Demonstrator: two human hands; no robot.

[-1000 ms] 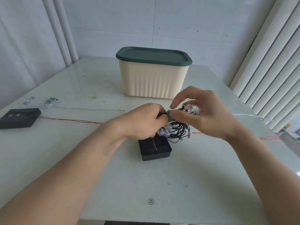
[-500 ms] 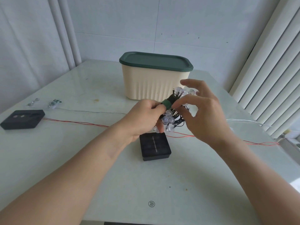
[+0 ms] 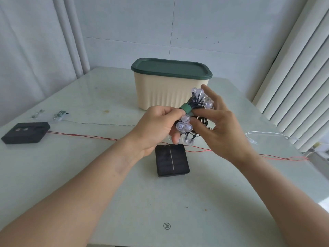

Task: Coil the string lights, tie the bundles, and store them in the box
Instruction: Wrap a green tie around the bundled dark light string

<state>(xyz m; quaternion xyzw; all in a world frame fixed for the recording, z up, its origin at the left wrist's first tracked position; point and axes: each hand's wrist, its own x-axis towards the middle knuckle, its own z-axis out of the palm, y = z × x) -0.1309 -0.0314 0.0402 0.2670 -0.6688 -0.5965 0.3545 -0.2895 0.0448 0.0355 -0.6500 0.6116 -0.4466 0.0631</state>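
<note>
A: String lights bundle (image 3: pixel 194 111), item one: where is it sitting?

B: It is hanging in the air between both hands, above the solar panel (image 3: pixel 171 160), at 6 o'clock of the box (image 3: pixel 160 93). The left hand (image 3: pixel 156 129) is gripping it, fingers curling round the wires beside the green tie (image 3: pixel 186 109), with clear bulbs bunching under the fingertips.

A: And the right hand (image 3: pixel 219 127)?

B: It is cupping the bundle's far side, fingers half spread and touching the wires; whether it is pinching them I cannot tell.

A: Axis of the bundle?

B: It is running from about 7 o'clock to 1 o'clock, bulbs at both ends and the tie round the middle. My guess: the tie is on, and the box is lying just beyond at 12 o'clock, lid (image 3: pixel 170 67) on, the right hand being nearer to it.

A: Other stock?

B: A second black panel (image 3: pixel 25 132) is lying at 9 o'clock on the table (image 3: pixel 89 193), with red wire (image 3: pixel 80 135) trailing across.
</note>
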